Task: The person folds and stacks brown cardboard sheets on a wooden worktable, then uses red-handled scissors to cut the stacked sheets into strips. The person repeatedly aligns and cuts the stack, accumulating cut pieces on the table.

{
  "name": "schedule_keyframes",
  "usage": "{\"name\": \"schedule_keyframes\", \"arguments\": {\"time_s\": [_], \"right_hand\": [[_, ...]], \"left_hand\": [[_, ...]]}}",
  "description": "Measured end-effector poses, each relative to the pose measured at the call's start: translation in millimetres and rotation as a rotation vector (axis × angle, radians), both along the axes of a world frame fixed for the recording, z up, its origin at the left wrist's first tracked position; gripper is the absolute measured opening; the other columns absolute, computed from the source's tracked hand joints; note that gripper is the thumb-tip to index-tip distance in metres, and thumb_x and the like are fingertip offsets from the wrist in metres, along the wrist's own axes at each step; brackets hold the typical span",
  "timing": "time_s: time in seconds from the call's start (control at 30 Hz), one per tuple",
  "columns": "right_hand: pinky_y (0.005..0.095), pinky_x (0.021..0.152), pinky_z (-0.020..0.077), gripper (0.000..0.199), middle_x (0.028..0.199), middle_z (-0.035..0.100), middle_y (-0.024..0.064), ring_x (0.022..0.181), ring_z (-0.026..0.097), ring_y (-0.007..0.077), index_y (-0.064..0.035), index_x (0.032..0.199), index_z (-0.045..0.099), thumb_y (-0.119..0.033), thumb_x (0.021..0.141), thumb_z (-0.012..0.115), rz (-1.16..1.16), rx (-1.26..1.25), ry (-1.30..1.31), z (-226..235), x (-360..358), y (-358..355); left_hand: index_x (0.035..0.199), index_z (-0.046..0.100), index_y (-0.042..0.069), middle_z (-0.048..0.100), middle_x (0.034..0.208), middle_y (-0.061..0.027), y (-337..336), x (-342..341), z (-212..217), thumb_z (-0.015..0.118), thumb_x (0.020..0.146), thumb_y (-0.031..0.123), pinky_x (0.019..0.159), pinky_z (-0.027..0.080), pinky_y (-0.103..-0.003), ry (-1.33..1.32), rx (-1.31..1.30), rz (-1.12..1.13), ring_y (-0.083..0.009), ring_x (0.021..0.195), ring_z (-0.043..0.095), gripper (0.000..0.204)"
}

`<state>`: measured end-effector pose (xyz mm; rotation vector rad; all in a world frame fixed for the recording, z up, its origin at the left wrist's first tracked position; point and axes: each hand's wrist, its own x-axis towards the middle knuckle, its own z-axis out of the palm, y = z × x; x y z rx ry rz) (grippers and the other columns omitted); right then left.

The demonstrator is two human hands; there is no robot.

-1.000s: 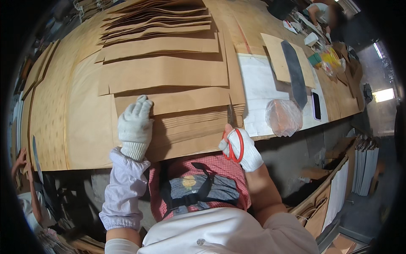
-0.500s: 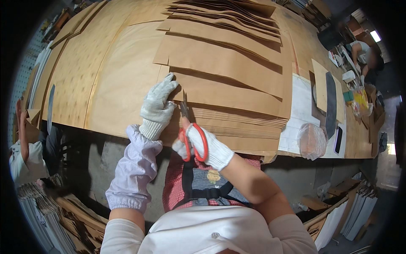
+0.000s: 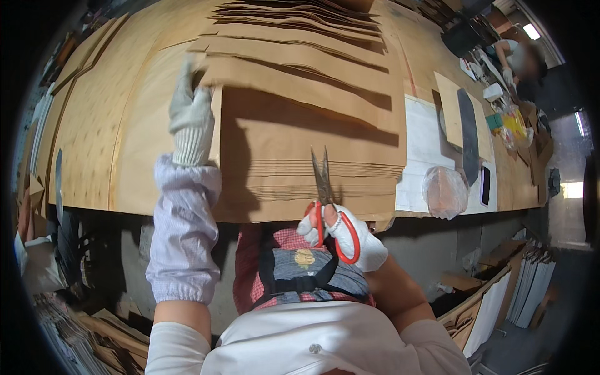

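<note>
My left hand (image 3: 189, 111), in a white knit glove, reaches out over the table and grips the left end of a brown paper sheet (image 3: 300, 94) lifted off a stack. My right hand (image 3: 350, 234), also gloved, holds red-handled scissors (image 3: 325, 200) near the table's front edge, blades closed and pointing away from me over the stack of brown paper sheets (image 3: 300, 169).
More stacks of brown paper (image 3: 300, 25) lie farther back. Large brown card sheets (image 3: 94, 125) cover the left of the table. A white sheet (image 3: 425, 144), a clear plastic bag (image 3: 445, 190) and a dark strip (image 3: 469, 134) sit at right. Another person (image 3: 522, 59) works far right.
My left hand has moved from the near stack outward and taken hold of a sheet's end, lifting it. My right hand with the scissors has drawn back toward the table's front edge.
</note>
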<state>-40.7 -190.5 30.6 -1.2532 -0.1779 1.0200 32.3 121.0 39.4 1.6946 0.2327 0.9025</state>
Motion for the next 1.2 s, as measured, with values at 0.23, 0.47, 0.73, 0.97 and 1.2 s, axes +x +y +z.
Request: {"name": "schedule_keyframes", "arguments": {"time_s": [0.23, 0.47, 0.73, 0.97, 1.2], "right_hand": [[0.0282, 0.048, 0.0453, 0.062, 0.068, 0.060, 0.0116, 0.054, 0.055, 0.0172, -0.0071, 0.079, 0.050, -0.065, 0.095, 0.035, -0.165, -0.023, 0.378, -32, 20, -3], [0.0275, 0.056, 0.0474, 0.059, 0.072, 0.062, 0.0094, 0.060, 0.057, 0.0158, -0.0044, 0.080, 0.054, -0.060, 0.096, 0.042, -0.037, -0.301, 0.018, -41, 17, -17], [0.0240, 0.055, 0.0426, 0.049, 0.070, 0.059, 0.0076, 0.057, 0.051, 0.0127, -0.0068, 0.079, 0.051, -0.052, 0.098, 0.047, -0.452, -0.315, 0.044, -42, 27, -83], [0.0279, 0.050, 0.0427, 0.042, 0.069, 0.058, 0.0080, 0.055, 0.051, 0.0141, -0.0056, 0.081, 0.050, -0.045, 0.096, 0.054, -0.487, -0.388, 0.110, -29, 36, -80], [0.0306, 0.079, 0.0473, 0.048, 0.090, 0.063, 0.0107, 0.081, 0.058, 0.0151, -0.0018, 0.096, 0.059, -0.044, 0.102, 0.039, 0.021, -0.156, 0.027, -11, 23, -14]], "left_hand": [[0.124, 0.052, 0.010, 0.057, 0.129, -0.0100, -78, -50, -21, 0.071, 0.073, 0.015, 0.086, 0.051, -0.042, 0.404, 1.168, -0.317, -0.0322, 0.106, 0.059, 0.054], [0.117, 0.056, 0.016, 0.062, 0.121, -0.0037, -96, -33, -37, 0.075, 0.067, 0.018, 0.080, 0.051, -0.041, 0.539, 1.267, -0.147, -0.0260, 0.097, 0.061, 0.053], [0.111, 0.057, 0.015, 0.063, 0.121, -0.0034, -93, -34, -35, 0.073, 0.068, 0.015, 0.076, 0.053, -0.038, 0.439, 1.281, -0.138, -0.0238, 0.093, 0.063, 0.047], [0.118, 0.055, 0.011, 0.059, 0.125, -0.0110, -89, -44, -22, 0.073, 0.066, 0.012, 0.088, 0.050, -0.040, 0.413, 1.188, -0.033, -0.0304, 0.104, 0.059, 0.055], [0.126, 0.056, 0.003, 0.058, 0.127, -0.0191, -24, -73, -55, 0.060, 0.066, -0.003, 0.103, 0.042, -0.042, 0.335, 0.775, 0.033, -0.0365, 0.119, 0.053, 0.060]]}}
